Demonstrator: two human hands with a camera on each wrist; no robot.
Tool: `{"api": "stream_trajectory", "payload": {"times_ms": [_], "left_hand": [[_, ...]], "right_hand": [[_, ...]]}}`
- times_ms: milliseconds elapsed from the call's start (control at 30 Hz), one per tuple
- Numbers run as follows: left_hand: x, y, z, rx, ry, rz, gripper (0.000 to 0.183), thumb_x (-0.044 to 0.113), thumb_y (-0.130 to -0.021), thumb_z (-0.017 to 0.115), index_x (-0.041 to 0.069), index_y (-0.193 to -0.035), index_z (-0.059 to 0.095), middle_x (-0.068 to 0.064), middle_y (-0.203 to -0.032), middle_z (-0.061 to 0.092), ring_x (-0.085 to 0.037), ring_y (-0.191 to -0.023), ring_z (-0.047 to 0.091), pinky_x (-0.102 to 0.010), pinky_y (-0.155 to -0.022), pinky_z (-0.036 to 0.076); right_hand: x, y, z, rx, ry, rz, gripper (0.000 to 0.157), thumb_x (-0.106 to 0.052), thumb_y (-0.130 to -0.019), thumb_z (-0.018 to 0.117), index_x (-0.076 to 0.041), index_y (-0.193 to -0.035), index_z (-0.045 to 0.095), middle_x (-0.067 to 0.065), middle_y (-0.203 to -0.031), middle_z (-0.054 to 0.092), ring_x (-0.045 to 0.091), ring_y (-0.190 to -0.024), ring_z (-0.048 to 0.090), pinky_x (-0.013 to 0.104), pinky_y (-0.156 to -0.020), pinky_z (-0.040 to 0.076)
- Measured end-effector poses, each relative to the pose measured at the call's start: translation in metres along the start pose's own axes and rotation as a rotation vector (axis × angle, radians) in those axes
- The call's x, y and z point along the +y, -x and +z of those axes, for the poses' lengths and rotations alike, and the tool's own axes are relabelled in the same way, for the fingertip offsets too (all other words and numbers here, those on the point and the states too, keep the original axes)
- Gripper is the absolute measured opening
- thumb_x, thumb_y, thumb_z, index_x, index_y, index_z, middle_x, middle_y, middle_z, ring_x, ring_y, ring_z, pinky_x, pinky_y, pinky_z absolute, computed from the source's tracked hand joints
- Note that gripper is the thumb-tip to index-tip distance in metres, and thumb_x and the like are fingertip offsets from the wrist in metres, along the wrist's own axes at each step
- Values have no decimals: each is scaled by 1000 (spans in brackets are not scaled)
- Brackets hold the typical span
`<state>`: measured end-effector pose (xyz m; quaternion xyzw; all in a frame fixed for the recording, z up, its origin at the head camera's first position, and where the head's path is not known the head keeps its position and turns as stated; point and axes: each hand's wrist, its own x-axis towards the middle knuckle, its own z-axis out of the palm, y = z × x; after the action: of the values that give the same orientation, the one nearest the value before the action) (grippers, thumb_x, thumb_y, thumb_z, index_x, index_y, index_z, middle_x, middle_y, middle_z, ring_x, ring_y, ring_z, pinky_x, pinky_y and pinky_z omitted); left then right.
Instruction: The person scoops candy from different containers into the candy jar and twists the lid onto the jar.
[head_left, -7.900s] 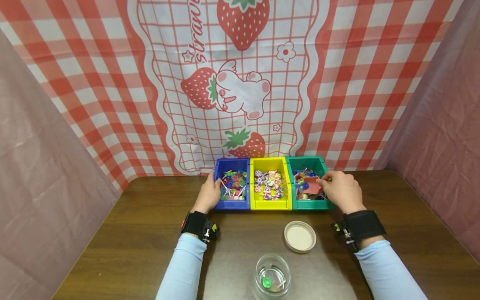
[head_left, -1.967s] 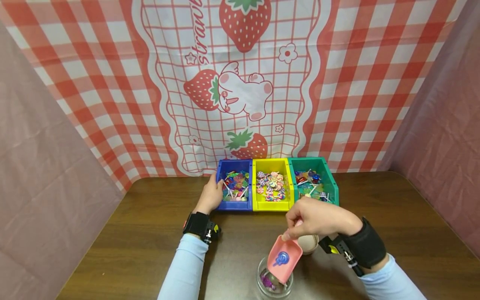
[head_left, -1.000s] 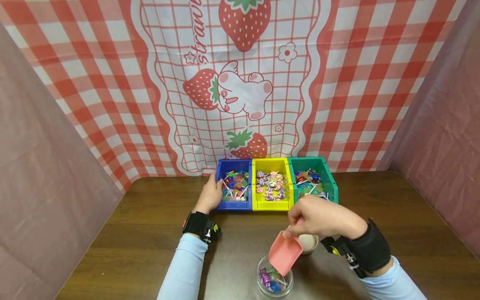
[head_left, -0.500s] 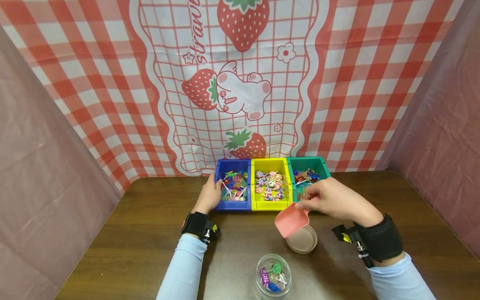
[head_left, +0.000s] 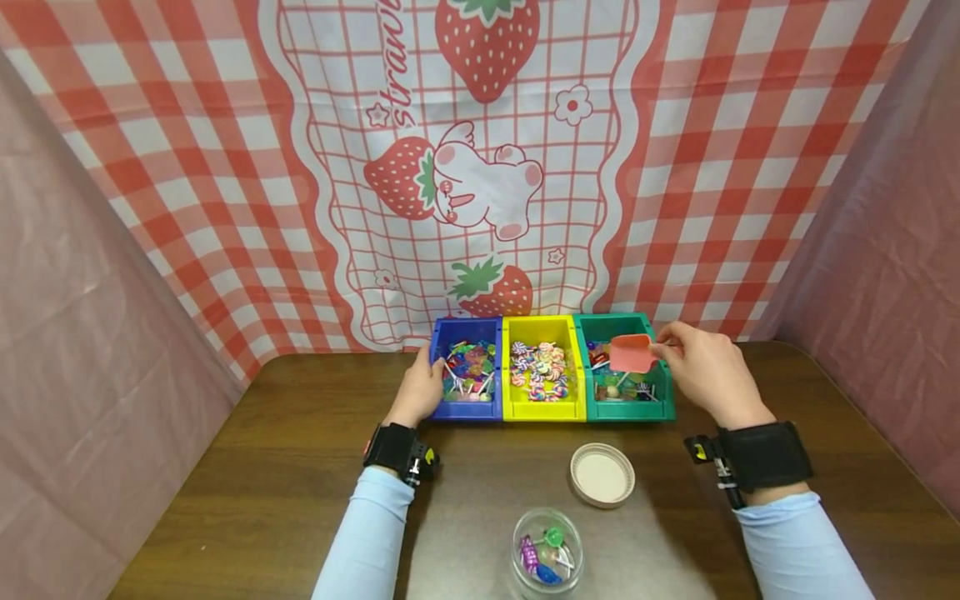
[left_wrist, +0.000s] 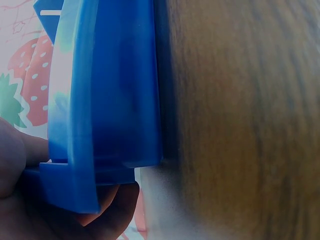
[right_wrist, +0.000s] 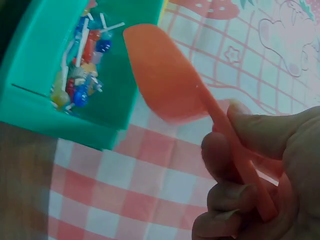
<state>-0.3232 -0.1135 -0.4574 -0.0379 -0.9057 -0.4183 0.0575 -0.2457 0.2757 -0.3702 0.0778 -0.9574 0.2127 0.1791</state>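
Note:
My right hand [head_left: 712, 371] grips the handle of a small pink scoop [head_left: 632, 354], whose blade hangs over the green bin [head_left: 633, 410]. In the right wrist view the scoop [right_wrist: 165, 75] shows no candy on it, and lollipops [right_wrist: 82, 65] lie in the bin beside it. My left hand [head_left: 417, 388] holds the side wall of the blue bin [head_left: 468, 410]; in the left wrist view its fingers curl round the blue rim [left_wrist: 70, 185]. Near the front stands a glass jar [head_left: 547, 553] with several candies inside, among them a purple wrapped one, a green lollipop and a blue piece.
Between the blue and green bins sits a yellow bin [head_left: 543, 410] full of swirl lollipops. A round pale lid [head_left: 602, 475] lies on the wooden table [head_left: 285, 492] behind the jar. A red checked strawberry cloth [head_left: 690, 208] hangs behind the bins.
The scoop tipped a blue lollipop into the jar. Since then my right hand has carried the emptied scoop back and right, over the green bin. My left hand has stayed on the blue bin.

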Motion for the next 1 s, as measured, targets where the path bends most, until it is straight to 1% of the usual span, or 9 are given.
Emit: {"api": "stream_trajectory", "payload": {"times_ms": [200,400,533,633,800,933,1000], "left_hand": [[-1,-1,0,-8,-6,-5,49,19,-108,41,-1,-151,32,-28,-140,51,-40,-129,49,-53,-109,36],[0,0,0,-8,-11,7,47,17,-108,41,-1,-151,33,-28,-138,53,-41,-128,50,-53,-108,37],[1,1,-1,-11,0,3,49,18,-108,41,-1,-152,31,-27,-140,51,-40,-130,49,-52,-109,36],[2,1,-1,-12,5,-2,50,19,-108,41,-1,-152,30,-27,-142,50,-40,-130,48,-52,-110,35],[2,0,0,-5,1,7,48,18,-107,42,-1,-151,32,-27,-138,53,-40,-127,51,-52,-108,37],[1,0,0,-3,3,5,48,18,-107,42,-1,-151,33,-27,-137,53,-40,-127,51,-53,-108,37],[0,1,0,-2,3,4,48,18,-107,42,-1,-151,33,-27,-138,53,-40,-127,51,-53,-107,37]], "right_hand": [[7,-2,11,-58,-18,53,24,-14,-98,64,7,-111,64,19,-85,67,25,-62,53,38,-54,40],[6,-4,23,-74,7,46,19,-6,-98,58,10,-106,64,24,-90,65,31,-69,56,47,-60,47],[3,-5,31,-97,36,60,20,-7,-98,57,10,-104,66,25,-91,64,35,-75,58,50,-64,48],[4,-6,36,-110,34,83,21,-8,-99,57,10,-105,66,24,-90,64,35,-75,58,50,-63,48],[6,-6,40,-105,16,79,21,-9,-99,59,10,-106,65,22,-88,64,32,-71,56,45,-61,47],[6,-6,38,-153,-13,79,26,-11,-97,60,11,-111,63,19,-85,59,28,-67,50,39,-57,41],[5,-5,36,-175,-10,77,28,-12,-97,61,12,-112,63,20,-86,59,29,-68,50,40,-58,42]]}}
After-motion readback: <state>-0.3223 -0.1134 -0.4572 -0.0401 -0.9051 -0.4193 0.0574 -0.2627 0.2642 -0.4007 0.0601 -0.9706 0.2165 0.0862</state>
